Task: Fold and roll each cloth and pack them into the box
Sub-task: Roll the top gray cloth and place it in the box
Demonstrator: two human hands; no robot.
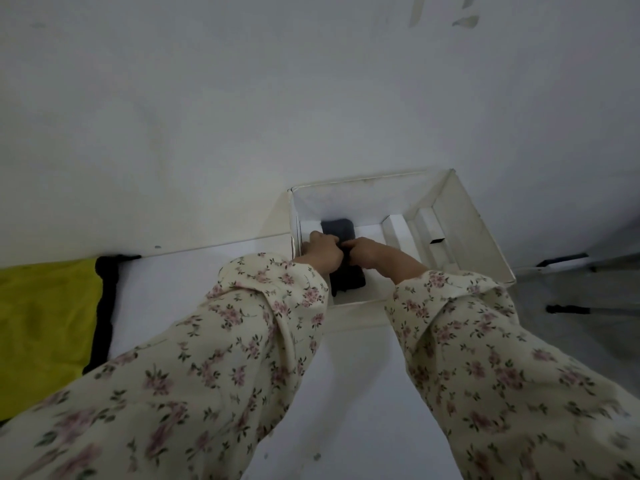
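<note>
I had my left hand [322,252] and right hand [369,252] down in the white box [485,244], each grip closed on the black rolled cloth [348,280], just beside a grey roll [337,227] already packed. Letting go carelessly could let it spring loose. The yellow cloth [45,323] lay on the counter.

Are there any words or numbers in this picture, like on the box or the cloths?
No words, numbers or signs can be read anywhere.
The box is plain white.
The grey roll, the black roll that the left hand and right hand grip, and the yellow cloth show no print.
The sleeves have only flowers.
</note>
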